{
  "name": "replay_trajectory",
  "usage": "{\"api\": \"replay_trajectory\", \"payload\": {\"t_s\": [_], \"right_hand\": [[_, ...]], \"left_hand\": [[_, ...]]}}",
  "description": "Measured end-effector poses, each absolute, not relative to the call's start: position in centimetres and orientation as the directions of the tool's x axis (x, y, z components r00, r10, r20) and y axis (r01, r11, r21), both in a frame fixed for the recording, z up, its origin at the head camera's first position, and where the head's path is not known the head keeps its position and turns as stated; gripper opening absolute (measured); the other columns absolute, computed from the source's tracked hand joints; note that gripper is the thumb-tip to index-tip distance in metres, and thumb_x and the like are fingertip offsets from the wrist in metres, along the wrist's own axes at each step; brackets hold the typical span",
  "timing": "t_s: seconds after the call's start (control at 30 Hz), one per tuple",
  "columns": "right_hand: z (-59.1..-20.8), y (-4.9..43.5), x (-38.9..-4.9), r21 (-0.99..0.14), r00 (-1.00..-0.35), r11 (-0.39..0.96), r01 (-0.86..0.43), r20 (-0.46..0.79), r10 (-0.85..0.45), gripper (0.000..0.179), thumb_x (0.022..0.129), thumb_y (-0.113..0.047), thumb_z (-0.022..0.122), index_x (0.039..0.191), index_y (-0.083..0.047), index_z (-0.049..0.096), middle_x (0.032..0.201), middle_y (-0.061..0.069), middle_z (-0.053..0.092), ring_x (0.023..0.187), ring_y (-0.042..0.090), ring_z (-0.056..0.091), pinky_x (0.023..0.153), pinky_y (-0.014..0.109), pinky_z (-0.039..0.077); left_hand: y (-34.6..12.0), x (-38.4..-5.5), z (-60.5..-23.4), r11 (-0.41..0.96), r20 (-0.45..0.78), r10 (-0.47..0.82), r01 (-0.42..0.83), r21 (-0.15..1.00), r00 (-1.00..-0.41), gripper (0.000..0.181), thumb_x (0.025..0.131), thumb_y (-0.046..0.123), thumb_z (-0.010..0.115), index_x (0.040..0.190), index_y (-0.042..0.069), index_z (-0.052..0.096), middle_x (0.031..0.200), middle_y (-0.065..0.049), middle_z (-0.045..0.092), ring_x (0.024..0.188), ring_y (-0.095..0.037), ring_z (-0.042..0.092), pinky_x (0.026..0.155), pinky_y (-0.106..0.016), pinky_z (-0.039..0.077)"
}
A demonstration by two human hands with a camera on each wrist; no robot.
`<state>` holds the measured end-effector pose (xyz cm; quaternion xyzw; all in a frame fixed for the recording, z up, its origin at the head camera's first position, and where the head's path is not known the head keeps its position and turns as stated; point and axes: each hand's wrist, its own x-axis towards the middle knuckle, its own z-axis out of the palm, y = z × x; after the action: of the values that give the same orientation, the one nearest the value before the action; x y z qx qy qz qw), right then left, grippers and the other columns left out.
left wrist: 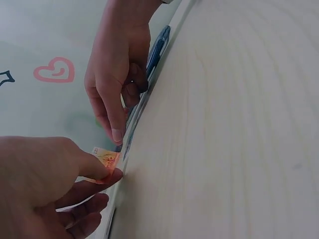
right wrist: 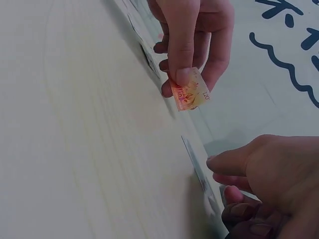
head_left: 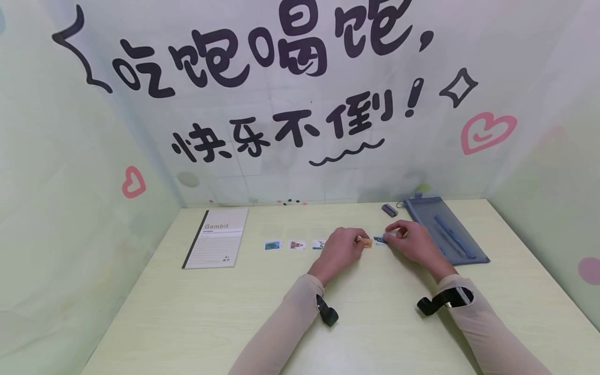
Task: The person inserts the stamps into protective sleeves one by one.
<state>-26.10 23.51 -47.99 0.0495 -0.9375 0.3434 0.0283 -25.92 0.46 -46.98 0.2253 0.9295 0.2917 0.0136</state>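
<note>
My left hand (head_left: pixel 339 250) pinches an orange postage stamp (right wrist: pixel 192 94) marked 120 between thumb and fingers, close over the table. In the left wrist view the orange stamp (left wrist: pixel 107 160) stands up from the fingertips. A blue and white stamp (head_left: pixel 380 240) lies on the table just right of it. My right hand (head_left: pixel 414 245) is beside that stamp, with thumb and index fingertips right at its edge and the other fingers loosely bent. Left of the left hand, in a row, lie a teal stamp (head_left: pixel 273 245), a stamp with a reddish picture (head_left: pixel 297 245) and a partly covered blue-edged stamp (head_left: pixel 318 244).
A Gambit notebook (head_left: pixel 217 245) lies at the left of the table (head_left: pixel 187 323). At the right, a blue mesh zip pouch (head_left: pixel 433 211) holds pen-like items, partly behind the right hand. A small dark eraser-like block (head_left: pixel 389 210) sits near the back wall.
</note>
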Motion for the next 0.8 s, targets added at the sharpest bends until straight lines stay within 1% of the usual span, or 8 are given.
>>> {"api": "replay_trajectory", "payload": {"t_s": [0.17,0.23,0.37,0.47,0.6,0.7,0.8], "right_hand": [[-48.0,23.5,-26.4,-0.637,-0.987,0.755,-0.157,0.119,-0.105,0.023,0.103,-0.026,0.075,0.118,-0.009,0.078,0.089,0.006,0.069,0.082,0.021,0.060,0.071,0.034,0.046],[-47.9,23.3,-26.8,-0.633,-0.986,0.755,-0.169,0.119,-0.120,0.021,0.104,-0.027,0.075,0.118,-0.011,0.078,0.095,0.006,0.072,0.085,0.021,0.062,0.072,0.034,0.047],[-47.6,22.8,-27.9,-0.635,-0.980,0.745,-0.201,0.121,-0.161,0.020,0.104,-0.025,0.075,0.119,-0.013,0.079,0.105,0.008,0.077,0.086,0.022,0.062,0.071,0.033,0.048],[-47.8,22.2,-29.0,-0.629,-0.959,0.726,-0.277,0.137,-0.248,0.021,0.104,-0.022,0.075,0.122,-0.012,0.079,0.108,0.010,0.079,0.087,0.021,0.064,0.072,0.032,0.050],[-48.2,21.4,-30.2,-0.618,-0.919,0.690,-0.377,0.159,-0.360,0.025,0.103,-0.016,0.075,0.127,-0.008,0.077,0.105,0.009,0.079,0.090,0.019,0.067,0.078,0.033,0.052],[-48.2,20.9,-30.8,-0.617,-0.909,0.681,-0.395,0.154,-0.388,0.028,0.102,-0.016,0.076,0.130,-0.008,0.076,0.102,0.008,0.077,0.089,0.018,0.067,0.080,0.036,0.053],[-48.1,20.7,-31.1,-0.611,-0.909,0.688,-0.391,0.138,-0.394,0.026,0.100,-0.018,0.079,0.125,-0.009,0.078,0.100,0.008,0.074,0.087,0.018,0.063,0.079,0.036,0.051]], "left_hand": [[-0.1,-26.2,-47.9,0.625,0.084,0.425,0.359,0.693,-0.902,0.021,0.103,0.016,0.075,0.124,0.016,0.073,0.098,0.002,0.073,0.081,-0.007,0.060,0.075,-0.019,0.050],[-0.4,-26.3,-48.2,0.601,0.083,0.431,0.355,0.716,-0.898,0.020,0.103,0.016,0.074,0.122,0.014,0.072,0.097,0.002,0.072,0.082,-0.006,0.060,0.076,-0.019,0.051],[-0.7,-26.6,-48.3,0.604,0.098,0.451,0.384,0.698,-0.887,0.019,0.103,0.015,0.073,0.122,0.013,0.073,0.096,0.002,0.072,0.082,-0.007,0.060,0.076,-0.019,0.050],[-0.8,-26.6,-48.4,0.613,0.120,0.455,0.408,0.676,-0.882,0.019,0.103,0.016,0.073,0.122,0.013,0.074,0.096,0.002,0.072,0.082,-0.007,0.060,0.076,-0.020,0.049],[-0.8,-26.6,-48.4,0.618,0.134,0.458,0.423,0.662,-0.879,0.019,0.103,0.018,0.073,0.121,0.014,0.074,0.094,0.002,0.070,0.082,-0.008,0.059,0.076,-0.021,0.049],[-0.7,-26.6,-48.5,0.617,0.140,0.463,0.432,0.658,-0.875,0.019,0.103,0.017,0.073,0.122,0.014,0.073,0.094,0.002,0.069,0.083,-0.009,0.059,0.077,-0.021,0.049],[-0.6,-26.5,-48.5,0.616,0.142,0.462,0.432,0.659,-0.875,0.020,0.103,0.016,0.072,0.122,0.014,0.073,0.096,0.001,0.070,0.084,-0.010,0.059,0.077,-0.022,0.049]]}}
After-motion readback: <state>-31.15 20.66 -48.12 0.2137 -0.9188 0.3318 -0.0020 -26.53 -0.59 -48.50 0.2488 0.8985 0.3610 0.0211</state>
